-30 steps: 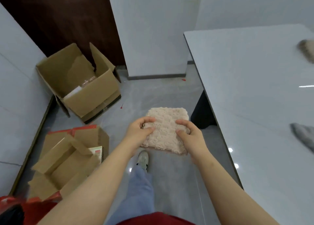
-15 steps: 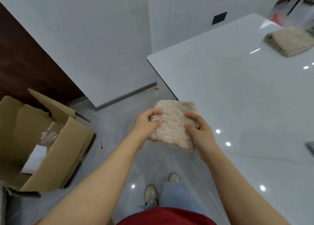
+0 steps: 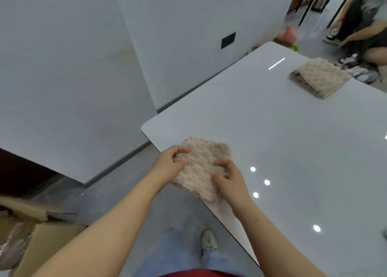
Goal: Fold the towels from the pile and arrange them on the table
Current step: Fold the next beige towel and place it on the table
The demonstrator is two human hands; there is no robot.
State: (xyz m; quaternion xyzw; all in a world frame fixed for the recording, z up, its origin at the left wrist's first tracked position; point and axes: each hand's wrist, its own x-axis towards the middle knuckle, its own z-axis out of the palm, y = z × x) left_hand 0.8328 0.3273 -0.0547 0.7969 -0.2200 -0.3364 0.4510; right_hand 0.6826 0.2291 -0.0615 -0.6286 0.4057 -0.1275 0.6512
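- Towel [image 3: 202,168], beige, nubbly and folded into a thick square, sits over the near edge of the table [image 3: 272,134], close to its rounded corner. Whether it touches the tabletop cannot be told.
- Left hand [image 3: 170,161] grips the towel's left edge, with fingers and thumb curled onto it.
- Right hand [image 3: 229,180] grips the right edge, with its fingers curled onto the top face.
- The 2 hands are apart, with the towel between them.
- Other towel [image 3: 320,78], also beige and folded, lies on the far part of the table, well apart from the held one.
- Cardboard box [image 3: 31,245] stands on the floor at lower left, and a pale shoe [image 3: 209,240] shows beside the table edge.
- Another person [image 3: 364,31] crouches beyond the table's far end.
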